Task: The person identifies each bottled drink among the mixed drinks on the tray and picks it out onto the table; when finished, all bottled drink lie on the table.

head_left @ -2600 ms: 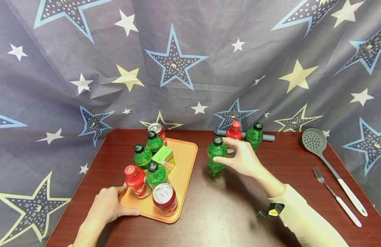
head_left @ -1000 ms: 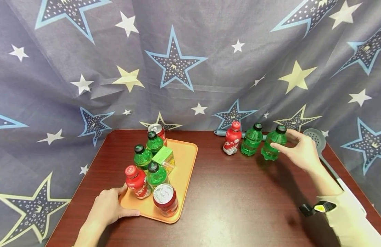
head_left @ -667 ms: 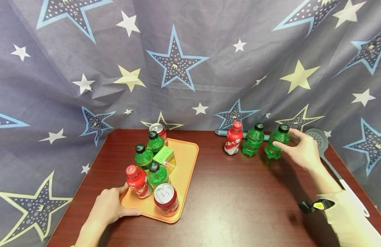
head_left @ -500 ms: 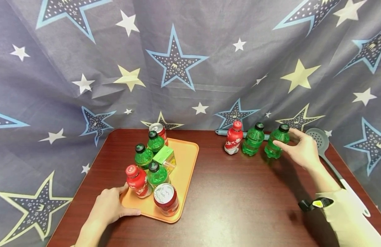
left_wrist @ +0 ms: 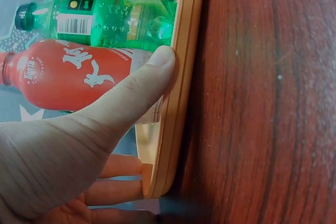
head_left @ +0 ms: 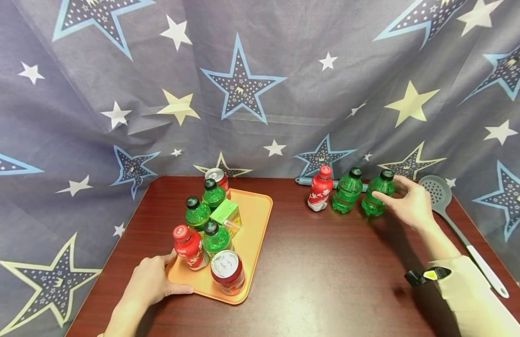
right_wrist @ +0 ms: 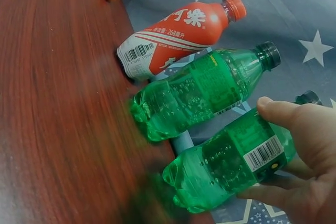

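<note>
My right hand [head_left: 412, 206] grips a green soda bottle [right_wrist: 226, 166] with a black cap, thumb on one side and fingers on the other. The bottle is upright at the back right; its base looks at or near the tabletop. Left of it stand another green soda bottle [head_left: 346, 192] and a red cola bottle [head_left: 320, 191]. My left hand [head_left: 148, 283] holds the near-left corner of an orange tray [head_left: 253, 224], thumb on the rim [left_wrist: 181, 72]. On the tray are several green bottles [head_left: 216, 239], a red bottle [head_left: 190, 250], a green drink carton [head_left: 226, 215] and cans [head_left: 227, 274].
A grey-blue rod-like handle [head_left: 304, 180] lies behind the standing bottles. On the right, a slotted spoon [head_left: 437, 192] with a white handle lies partly beneath my right arm. A star-patterned curtain [head_left: 251, 131] hangs along the back edge of the dark wooden table [head_left: 310, 262].
My right hand has carried the green bottle from mid-table rightward and back, beside the other green bottle. Over the last half second it stays nearly still. The left hand and tray have not moved.
</note>
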The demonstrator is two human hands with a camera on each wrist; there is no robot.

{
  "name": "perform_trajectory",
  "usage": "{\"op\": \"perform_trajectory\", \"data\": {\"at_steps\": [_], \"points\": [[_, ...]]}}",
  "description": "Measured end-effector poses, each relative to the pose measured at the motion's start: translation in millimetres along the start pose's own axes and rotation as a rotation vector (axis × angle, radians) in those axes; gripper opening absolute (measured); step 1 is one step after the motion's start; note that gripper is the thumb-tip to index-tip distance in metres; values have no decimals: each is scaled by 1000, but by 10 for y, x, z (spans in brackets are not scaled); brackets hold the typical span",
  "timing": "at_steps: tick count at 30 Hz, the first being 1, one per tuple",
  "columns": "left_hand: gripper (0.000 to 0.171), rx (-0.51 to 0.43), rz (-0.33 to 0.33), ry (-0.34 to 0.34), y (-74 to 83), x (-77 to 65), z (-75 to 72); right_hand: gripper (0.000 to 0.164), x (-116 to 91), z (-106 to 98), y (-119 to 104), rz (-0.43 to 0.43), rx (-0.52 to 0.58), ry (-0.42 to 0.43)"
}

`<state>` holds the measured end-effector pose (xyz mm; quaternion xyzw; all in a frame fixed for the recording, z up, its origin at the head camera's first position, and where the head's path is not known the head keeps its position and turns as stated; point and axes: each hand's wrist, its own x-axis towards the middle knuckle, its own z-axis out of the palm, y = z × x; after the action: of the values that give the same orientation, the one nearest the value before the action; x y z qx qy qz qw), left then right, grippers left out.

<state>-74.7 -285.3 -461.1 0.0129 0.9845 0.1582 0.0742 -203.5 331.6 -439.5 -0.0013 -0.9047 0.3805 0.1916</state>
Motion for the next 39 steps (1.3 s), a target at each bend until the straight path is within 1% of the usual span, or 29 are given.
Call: {"op": "perform_trajectory", "data": {"at_steps": [6,12,19,22,25,29,34,39], "points": [[116,0,-4,-2,9,1,-8,65,8,40,-30,31,37,-3],[117,-1,-8,-8,12,-3,-3,71,23,52,-26,56,3,-11],[116,8,-1,-6,26,13,-21,68,30,68,16,64,2,-17],[116,6,0,-4,23,17,-23,69,29,70,26,74,4,-17],[115,-1,10,4,23,18,-27,63,32,80,33,72,22,-7],[115,-2,18,15,13,18,-23,57,30,98,25,49,25,19],[116,-2,17,9,15,12,-22,55,2,100,15,39,-2,34],[115,-9,16,8,14,1,-23,59,5,93,21,43,-7,9]]}}
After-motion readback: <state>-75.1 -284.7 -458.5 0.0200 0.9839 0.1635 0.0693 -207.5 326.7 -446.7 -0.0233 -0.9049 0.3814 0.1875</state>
